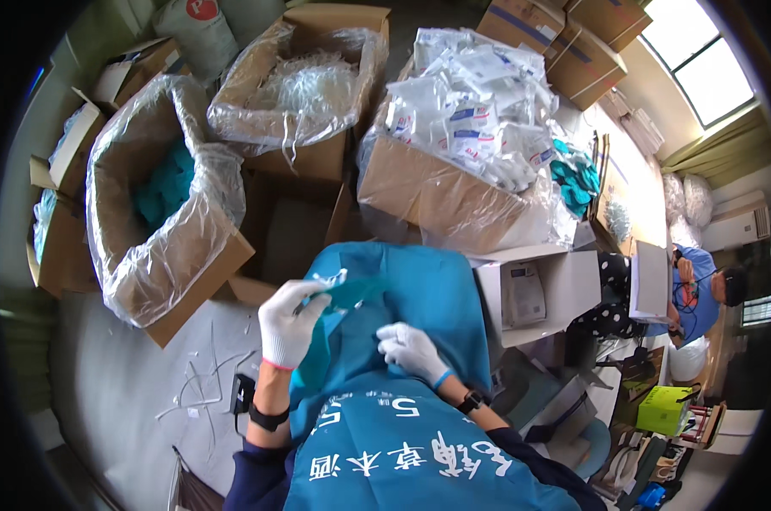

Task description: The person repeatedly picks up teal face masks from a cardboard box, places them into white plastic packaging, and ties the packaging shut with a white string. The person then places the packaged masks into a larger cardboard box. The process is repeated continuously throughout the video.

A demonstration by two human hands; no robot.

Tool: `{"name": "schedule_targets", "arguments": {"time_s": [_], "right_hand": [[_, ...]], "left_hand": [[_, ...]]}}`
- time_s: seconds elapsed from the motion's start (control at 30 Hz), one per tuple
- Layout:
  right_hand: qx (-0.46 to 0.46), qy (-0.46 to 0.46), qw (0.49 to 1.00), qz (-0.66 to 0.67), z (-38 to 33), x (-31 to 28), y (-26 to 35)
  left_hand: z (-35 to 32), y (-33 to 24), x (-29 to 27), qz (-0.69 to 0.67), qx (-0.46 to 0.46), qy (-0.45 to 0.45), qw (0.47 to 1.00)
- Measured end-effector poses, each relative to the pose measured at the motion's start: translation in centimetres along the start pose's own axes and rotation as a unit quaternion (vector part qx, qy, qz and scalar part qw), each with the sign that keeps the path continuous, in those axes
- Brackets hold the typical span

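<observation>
My left hand (285, 330), in a white knit glove, pinches a teal strip (356, 294) that looks like soft cloth. A small white piece (331, 278) shows at the strip's upper end by my fingertips. One part of the strip reaches right across my lap; another teal part hangs below the hand. To the right, my right hand (411, 351), also gloved, rests over the blue apron (437, 294) with its fingers curled in. Its fingertips are partly hidden, so I cannot make out whether anything is in them.
A plastic-lined carton (200, 271) at left holds teal pieces (166, 186). Behind stand a carton of clear strips (310, 83) and one heaped with printed packets (479, 115). A white box (564, 294) sits by my right knee. White strips (200, 387) litter the floor. Another person (690, 289) sits far right.
</observation>
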State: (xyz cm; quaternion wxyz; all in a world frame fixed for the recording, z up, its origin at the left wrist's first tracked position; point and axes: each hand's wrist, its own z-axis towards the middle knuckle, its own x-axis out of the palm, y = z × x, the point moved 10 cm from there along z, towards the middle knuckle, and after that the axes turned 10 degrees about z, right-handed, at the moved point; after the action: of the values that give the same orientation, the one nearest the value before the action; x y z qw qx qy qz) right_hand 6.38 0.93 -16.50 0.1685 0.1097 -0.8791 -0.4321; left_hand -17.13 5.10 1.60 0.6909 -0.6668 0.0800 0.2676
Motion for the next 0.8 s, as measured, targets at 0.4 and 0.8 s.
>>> {"name": "schedule_targets", "arguments": {"time_s": [0.4,0.8], "right_hand": [[-0.369,-0.028,0.928,-0.031,-5.4,-3.5,19.2],[-0.321,-0.192,0.926,0.038,-5.0,-10.4,18.5]], "left_hand": [[0.7,-5.1,5.6,-0.085,-0.015,0.134,0.987],[-0.2,3.9,5.4,-0.353,-0.26,0.002,0.899]]}}
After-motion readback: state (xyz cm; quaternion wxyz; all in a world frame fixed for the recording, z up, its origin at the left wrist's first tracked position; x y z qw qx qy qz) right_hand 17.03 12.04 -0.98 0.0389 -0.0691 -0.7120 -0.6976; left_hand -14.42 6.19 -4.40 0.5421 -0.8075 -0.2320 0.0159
